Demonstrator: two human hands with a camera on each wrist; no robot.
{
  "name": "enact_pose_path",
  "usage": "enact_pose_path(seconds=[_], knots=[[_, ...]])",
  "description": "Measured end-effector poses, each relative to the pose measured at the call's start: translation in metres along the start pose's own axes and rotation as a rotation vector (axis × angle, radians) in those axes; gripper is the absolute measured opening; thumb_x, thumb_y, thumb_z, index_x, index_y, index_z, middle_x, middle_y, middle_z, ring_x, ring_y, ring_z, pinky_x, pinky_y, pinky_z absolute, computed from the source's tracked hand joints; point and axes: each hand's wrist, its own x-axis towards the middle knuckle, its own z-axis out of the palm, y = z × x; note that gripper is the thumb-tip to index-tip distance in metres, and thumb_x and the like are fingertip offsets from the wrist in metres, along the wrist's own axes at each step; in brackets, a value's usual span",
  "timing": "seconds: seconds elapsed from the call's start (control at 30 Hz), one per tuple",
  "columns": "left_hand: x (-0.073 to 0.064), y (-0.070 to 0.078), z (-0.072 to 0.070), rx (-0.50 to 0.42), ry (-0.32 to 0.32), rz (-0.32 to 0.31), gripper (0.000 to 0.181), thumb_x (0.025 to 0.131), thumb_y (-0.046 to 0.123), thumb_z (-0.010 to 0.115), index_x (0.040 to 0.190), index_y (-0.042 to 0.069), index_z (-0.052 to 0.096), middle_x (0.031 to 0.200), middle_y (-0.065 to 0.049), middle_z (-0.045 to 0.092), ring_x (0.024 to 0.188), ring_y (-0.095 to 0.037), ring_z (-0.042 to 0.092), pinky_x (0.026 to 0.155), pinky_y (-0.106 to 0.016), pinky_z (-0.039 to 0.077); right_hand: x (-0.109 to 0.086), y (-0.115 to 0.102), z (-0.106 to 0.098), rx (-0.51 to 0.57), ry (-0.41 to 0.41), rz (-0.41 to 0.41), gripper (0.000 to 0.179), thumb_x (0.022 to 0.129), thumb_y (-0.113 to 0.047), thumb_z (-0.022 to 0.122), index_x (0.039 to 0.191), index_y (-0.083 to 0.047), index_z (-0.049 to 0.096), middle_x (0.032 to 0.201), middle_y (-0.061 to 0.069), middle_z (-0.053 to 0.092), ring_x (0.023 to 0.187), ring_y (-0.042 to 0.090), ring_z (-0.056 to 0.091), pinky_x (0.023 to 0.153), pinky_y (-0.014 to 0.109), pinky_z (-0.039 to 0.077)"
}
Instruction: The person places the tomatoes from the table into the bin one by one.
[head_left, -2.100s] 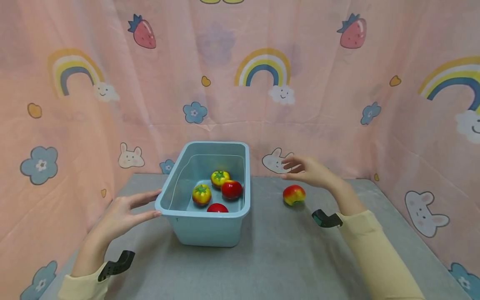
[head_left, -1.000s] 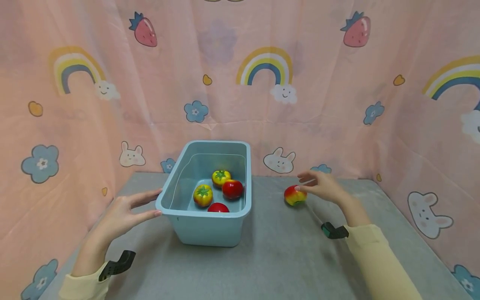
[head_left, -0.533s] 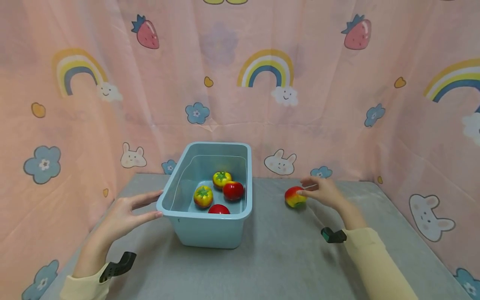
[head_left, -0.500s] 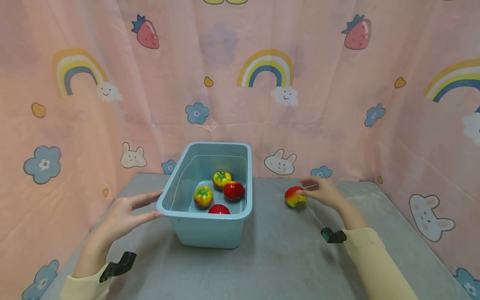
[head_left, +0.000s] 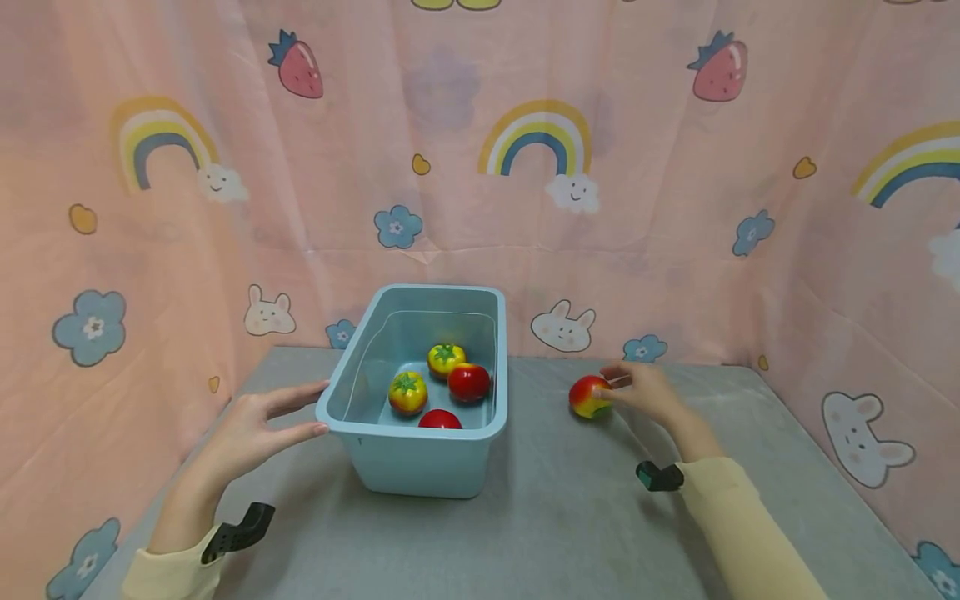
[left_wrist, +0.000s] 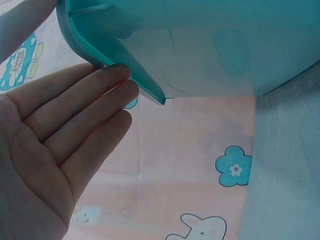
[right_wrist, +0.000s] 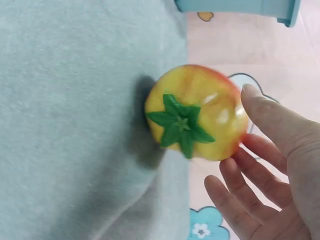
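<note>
A pale blue plastic bin (head_left: 416, 462) stands on the table. The fingertips and thumb of my left hand (head_left: 251, 429) touch the outside of its left front corner, fingers straight in the left wrist view. Inside lie two yellow-red tomatoes (head_left: 407, 393) with green tops and two glossy red round fruits (head_left: 468, 382), one partly hidden by the front wall. To the right of the bin, another red-yellow tomato (right_wrist: 187, 110) lies on the table. My right hand (head_left: 647, 392) pinches its right side between thumb and fingertips; the other fingers are loosely bent.
The grey cloth-covered table (head_left: 555, 525) carries the bin and the lone tomato. A pink printed curtain (head_left: 637, 150) closes off the back and both sides. Dark wrist camera mounts (head_left: 240, 533) sit at both cuffs.
My right hand has come down from above and behind the tomato to its right side, thumb and fingertips now on it. The tomato has turned slightly. My left hand has stayed at the bin's corner.
</note>
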Motion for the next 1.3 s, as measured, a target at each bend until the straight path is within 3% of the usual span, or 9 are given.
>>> enact_pose_path(seconds=[0.37,0.73,0.87,1.17,1.3], knots=[[0.0,0.001,-0.001,0.005,0.003,-0.002,0.054,0.08,0.042,0.074,0.13,0.026,0.059,0.125,0.011,0.063,0.114,-0.017,0.062,0.088,-0.023,0.049,0.003,0.002,0.019,0.04,-0.021,0.027,0.062,0.082,-0.043,0.072,0.126,-0.003,0.053,0.126,0.023,0.056,0.111,0.04,0.057,0.088,0.049,0.053],[0.0,0.002,-0.001,-0.019,-0.01,-0.008,0.056,0.081,0.043,0.073,0.131,0.024,0.058,0.126,0.007,0.062,0.116,-0.021,0.061,0.09,-0.045,0.052,0.002,-0.007,0.024,0.038,-0.028,0.068,0.066,0.083,-0.046,0.069,0.129,-0.003,0.048,0.13,0.025,0.052,0.112,0.041,0.055,0.091,0.051,0.051],[0.0,0.002,-0.001,-0.028,-0.013,0.003,0.056,0.081,0.043,0.072,0.132,0.022,0.058,0.127,0.005,0.062,0.116,-0.023,0.061,0.09,-0.048,0.051,0.0,-0.006,0.025,0.048,-0.024,0.074,0.065,0.084,-0.044,0.07,0.129,-0.004,0.047,0.13,0.025,0.052,0.113,0.041,0.055,0.091,0.051,0.051],[0.0,0.002,-0.001,-0.031,-0.008,0.004,0.055,0.081,0.042,0.073,0.131,0.023,0.059,0.126,0.006,0.063,0.115,-0.022,0.061,0.09,-0.046,0.052,-0.007,-0.005,0.027,0.103,-0.019,0.103,0.069,0.084,-0.045,0.069,0.131,-0.002,0.044,0.133,0.026,0.049,0.116,0.042,0.052,0.093,0.053,0.049],[-0.001,0.001,0.0,-0.027,-0.002,0.002,0.055,0.08,0.041,0.074,0.13,0.024,0.059,0.125,0.007,0.063,0.115,-0.02,0.062,0.089,-0.032,0.053,-0.01,-0.004,0.026,0.096,-0.016,0.098,0.071,0.085,-0.045,0.067,0.136,-0.001,0.043,0.134,0.024,0.049,0.117,0.041,0.052,0.094,0.052,0.048]])
